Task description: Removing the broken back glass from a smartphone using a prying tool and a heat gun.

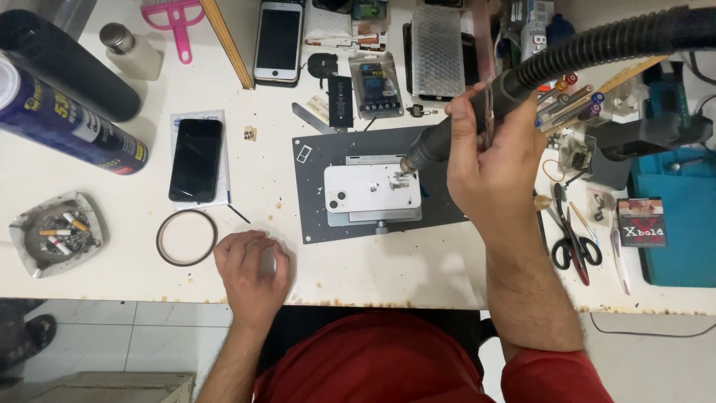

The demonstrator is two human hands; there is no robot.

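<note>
A white phone (pixel 371 188) lies back up in a small metal clamp on a dark grey work mat (pixel 328 153) at the middle of the white table. My right hand (pixel 488 160) grips a black hot-air nozzle (pixel 429 149) on a ribbed black hose (pixel 597 41); the nozzle tip points at the phone's upper right part. My left hand (pixel 252 272) rests on the table near the front edge, fingers curled loosely over the surface, next to a brown tape ring (pixel 186 237).
A black phone (pixel 196 159) lies left on a white sheet, another phone (pixel 278 41) at the back. A blue spray can (pixel 67 112), an ashtray (pixel 56 233), scissors (pixel 574 242), a blue box (pixel 682 224) and small parts stand around.
</note>
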